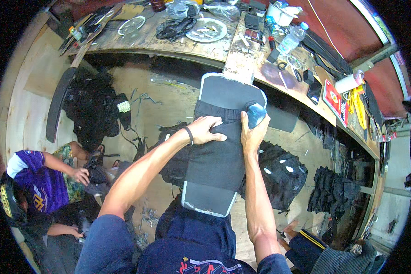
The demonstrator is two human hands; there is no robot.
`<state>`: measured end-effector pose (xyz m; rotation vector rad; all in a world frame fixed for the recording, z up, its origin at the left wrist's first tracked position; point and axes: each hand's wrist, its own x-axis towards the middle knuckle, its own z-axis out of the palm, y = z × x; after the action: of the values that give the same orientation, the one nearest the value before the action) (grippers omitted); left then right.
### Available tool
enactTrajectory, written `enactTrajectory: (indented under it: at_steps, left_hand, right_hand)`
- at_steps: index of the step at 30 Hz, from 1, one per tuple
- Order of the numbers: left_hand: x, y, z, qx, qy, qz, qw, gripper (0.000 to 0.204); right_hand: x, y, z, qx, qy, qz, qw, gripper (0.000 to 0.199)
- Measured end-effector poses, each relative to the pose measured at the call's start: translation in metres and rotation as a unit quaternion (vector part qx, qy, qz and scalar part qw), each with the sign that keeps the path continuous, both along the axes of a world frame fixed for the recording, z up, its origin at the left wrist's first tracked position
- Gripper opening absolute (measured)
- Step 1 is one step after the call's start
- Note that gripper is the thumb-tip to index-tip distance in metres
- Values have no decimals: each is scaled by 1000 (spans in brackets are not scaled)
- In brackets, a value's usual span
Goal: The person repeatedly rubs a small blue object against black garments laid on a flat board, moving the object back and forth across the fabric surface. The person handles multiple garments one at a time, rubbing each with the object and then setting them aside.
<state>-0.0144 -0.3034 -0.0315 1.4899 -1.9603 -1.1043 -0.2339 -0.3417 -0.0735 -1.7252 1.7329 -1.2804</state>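
Observation:
A long grey board [209,197] with a pale worn rim juts toward me from the bench. A black garment [214,162] with a gathered elastic waistband [214,109] is pulled around its middle, leaving both board ends bare. My left hand [208,130], a dark band on its wrist, rests on the cloth just below the waistband, thumb spread from the fingers. At the board's right edge, my right hand [252,132] is closed around a glossy blue rounded object [256,115], whose kind I cannot make out. That object sits by the waistband's right end.
The cluttered bench [265,68] holds a plate [206,30], a plastic bottle [293,39], scissors [297,74] and a red booklet [335,101]. Black garments [283,171] lie in piles on the floor. A person in purple [45,176] sits at left; another person [329,255] is at lower right.

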Motion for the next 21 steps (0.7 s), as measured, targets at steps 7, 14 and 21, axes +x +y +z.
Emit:
enactTrajectory:
  at_steps: [7, 14, 21]
  left_hand:
    - [-20, 12, -7, -219, -170, 84, 957, 69]
    - [-34, 11, -33, -256, -245, 207, 912, 125]
    - [-17, -17, -40, -119, -202, 198, 952, 151]
  right_hand:
    - [-6, 0, 32, -29, -112, -8, 993, 78]
    - [-10, 127, 85, -32, 180, 312, 932, 67]
    - [42, 76, 27, 17, 138, 340, 930, 58]
